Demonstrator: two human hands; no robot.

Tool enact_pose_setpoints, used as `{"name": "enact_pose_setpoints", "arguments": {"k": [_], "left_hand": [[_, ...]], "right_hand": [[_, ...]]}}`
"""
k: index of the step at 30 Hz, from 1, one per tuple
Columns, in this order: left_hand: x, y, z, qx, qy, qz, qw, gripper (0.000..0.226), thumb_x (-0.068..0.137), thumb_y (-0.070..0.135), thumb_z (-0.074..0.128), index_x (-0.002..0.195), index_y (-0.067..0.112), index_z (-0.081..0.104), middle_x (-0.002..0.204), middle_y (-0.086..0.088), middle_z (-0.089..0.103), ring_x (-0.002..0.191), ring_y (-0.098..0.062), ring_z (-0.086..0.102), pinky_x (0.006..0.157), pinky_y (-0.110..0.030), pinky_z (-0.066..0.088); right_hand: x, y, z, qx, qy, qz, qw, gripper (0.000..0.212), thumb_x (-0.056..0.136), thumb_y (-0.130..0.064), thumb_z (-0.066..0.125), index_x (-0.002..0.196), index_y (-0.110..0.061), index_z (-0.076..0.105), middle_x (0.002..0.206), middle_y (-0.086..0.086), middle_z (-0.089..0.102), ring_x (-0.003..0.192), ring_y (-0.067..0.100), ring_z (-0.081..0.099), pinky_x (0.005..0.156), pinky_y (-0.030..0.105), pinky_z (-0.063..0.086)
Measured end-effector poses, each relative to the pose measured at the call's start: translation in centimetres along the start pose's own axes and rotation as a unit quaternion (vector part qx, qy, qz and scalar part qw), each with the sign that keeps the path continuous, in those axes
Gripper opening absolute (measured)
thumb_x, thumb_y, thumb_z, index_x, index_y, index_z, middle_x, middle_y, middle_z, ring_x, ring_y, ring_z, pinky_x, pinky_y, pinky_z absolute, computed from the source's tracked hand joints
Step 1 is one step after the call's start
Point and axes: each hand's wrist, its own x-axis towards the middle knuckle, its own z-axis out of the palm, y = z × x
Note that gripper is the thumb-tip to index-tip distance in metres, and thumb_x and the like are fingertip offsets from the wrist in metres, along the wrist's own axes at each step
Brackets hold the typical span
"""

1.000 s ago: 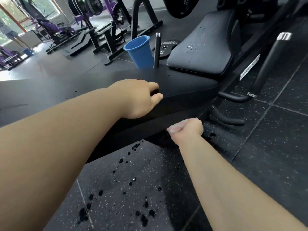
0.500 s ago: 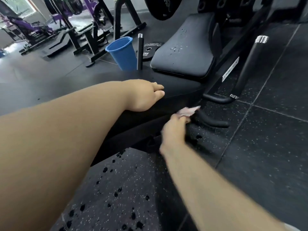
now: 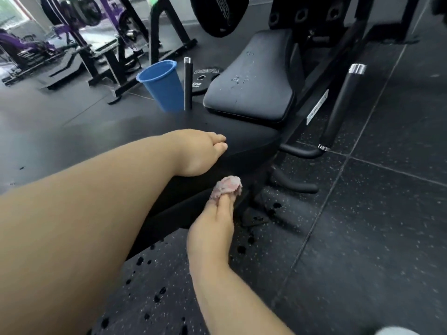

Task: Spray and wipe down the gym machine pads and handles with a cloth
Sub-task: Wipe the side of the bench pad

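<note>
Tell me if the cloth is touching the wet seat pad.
Apart. The head view shows the cloth in the right hand low beside the near pad, far from the seat pad.

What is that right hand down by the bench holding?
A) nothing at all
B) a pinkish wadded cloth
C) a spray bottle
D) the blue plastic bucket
B: the right hand pinches a pinkish wadded cloth in its fingers, just below the long black bench pad; the blue plastic bucket stands apart on the floor beyond.
</note>
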Motion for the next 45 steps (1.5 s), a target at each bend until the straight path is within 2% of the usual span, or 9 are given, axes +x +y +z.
{"name": "enact_pose_setpoints", "arguments": {"k": [4,11,14,18,24,28,35,42,45], "left_hand": [[-0.1,0.3,0.1,0.012,0.006,-0.005,1.0,0.05,0.107,0.042,0.021,0.156,0.032,0.023,0.162,0.009,0.021,0.15,-0.015,0.017,0.117,-0.027,0.013],[0.1,-0.1,0.0,-0.001,0.011,-0.002,1.0,0.049,0.107,0.043,0.022,0.155,0.033,0.025,0.162,0.008,0.023,0.15,-0.016,0.018,0.118,-0.029,0.013],[0.3,-0.2,0.3,0.021,0.021,-0.005,1.0,0.049,0.106,0.044,0.022,0.154,0.034,0.028,0.161,0.007,0.026,0.148,-0.019,0.023,0.118,-0.033,0.016],[1.0,0.4,0.4,0.054,0.03,-0.005,0.998,0.048,0.107,0.041,0.02,0.153,0.033,0.03,0.159,0.0,0.03,0.146,-0.024,0.028,0.118,-0.037,0.022],[1.5,0.7,0.3,0.023,-0.006,-0.024,0.999,0.05,0.107,0.04,0.019,0.157,0.034,0.018,0.164,0.009,0.012,0.151,-0.013,0.01,0.12,-0.031,0.005],[1.7,1.2,0.3,0.028,-0.002,-0.038,0.999,0.05,0.107,0.041,0.017,0.157,0.034,0.018,0.164,0.01,0.015,0.151,-0.013,0.012,0.119,-0.03,0.008],[2.4,0.6,0.7,0.003,-0.008,-0.033,0.999,0.05,0.107,0.043,0.016,0.156,0.038,0.015,0.164,0.013,0.008,0.152,-0.015,0.004,0.123,-0.044,0.005],[2.6,0.3,0.9,0.009,-0.01,-0.03,0.999,0.05,0.106,0.045,0.015,0.156,0.039,0.014,0.164,0.016,0.007,0.152,-0.014,0.004,0.123,-0.045,0.005],[2.6,0.4,0.7,0.006,0.004,-0.03,1.0,0.05,0.106,0.045,0.016,0.156,0.039,0.014,0.164,0.016,0.007,0.152,-0.014,0.005,0.123,-0.046,0.006]], "right_hand": [[6.3,-1.1,-1.8,-0.01,0.082,0.032,0.996,0.053,0.102,-0.007,0.036,0.144,-0.038,0.045,0.134,-0.015,0.051,0.123,0.013,0.053,0.112,0.031,0.037],[-1.2,-0.2,-2.0,-0.087,0.018,-0.06,0.994,0.047,0.098,-0.006,0.045,0.103,-0.052,0.053,0.096,-0.015,0.068,0.085,-0.003,0.063,0.077,0.022,0.052],[3.6,-0.1,-2.9,-0.111,0.064,-0.092,0.987,0.061,0.095,0.0,0.044,0.1,-0.06,0.053,0.105,-0.018,0.068,0.098,0.003,0.066,0.089,0.03,0.054],[8.5,-0.7,-3.8,-0.181,0.115,-0.039,0.976,0.051,0.1,-0.008,0.039,0.144,-0.034,0.044,0.131,0.003,0.061,0.116,0.021,0.059,0.089,0.027,0.045],[3.5,3.5,-1.4,-0.134,0.028,-0.084,0.987,0.046,0.101,-0.018,0.033,0.144,-0.032,0.044,0.155,-0.005,0.039,0.136,0.016,0.045,0.111,0.033,0.039],[13.5,-1.7,-4.3,0.026,0.155,0.056,0.986,0.014,0.102,-0.028,0.051,0.102,-0.022,0.063,0.101,-0.001,0.06,0.078,0.008,0.054,0.08,0.018,0.043],[11.8,0.7,-3.9,-0.103,0.153,-0.018,0.983,0.044,0.104,-0.016,0.033,0.144,-0.025,0.047,0.143,0.004,0.053,0.124,0.022,0.052,0.109,0.039,0.041],[19.8,-4.9,-6.9,0.084,0.174,0.142,0.971,0.028,0.102,-0.019,0.046,0.077,-0.016,0.058,0.089,0.007,0.062,0.088,0.023,0.058,0.068,0.029,0.044],[18.9,-5.7,-5.9,0.159,0.158,0.17,0.96,0.019,0.101,-0.022,0.047,0.102,-0.016,0.064,0.125,0.008,0.063,0.114,0.028,0.06,0.088,0.036,0.049]]}}
